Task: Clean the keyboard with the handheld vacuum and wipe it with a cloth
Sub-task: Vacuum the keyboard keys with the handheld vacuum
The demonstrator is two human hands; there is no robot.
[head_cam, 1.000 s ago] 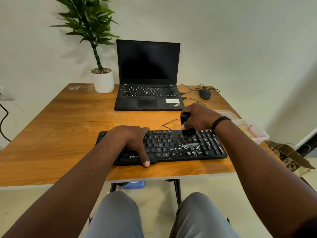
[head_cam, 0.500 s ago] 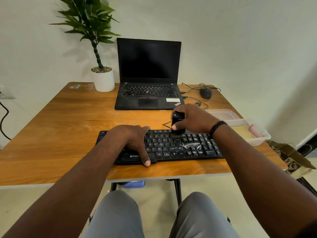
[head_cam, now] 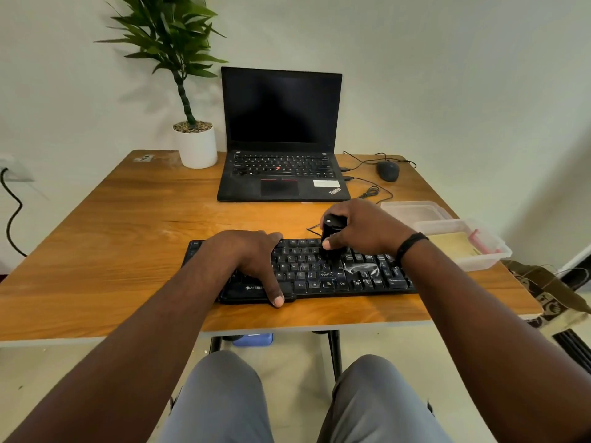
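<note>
Our right hand point(head_cam: 361, 228) grips the vacuum point(head_cam: 332, 238) upright on the keyboard point(head_cam: 319, 273), mid-surface point(head_cam: 128, 235). Left hand point(head_cam: 246, 260) lies flat, pinning its left end. Risks: loose keycaps lifting under suction, cable snagging, keyboard sliding if the left hand eases.

One head-worn wide-angle view looks forward and down over the table point(head_cam: 128, 219), close above the keyboard point(head_cam: 319, 276).
</note>
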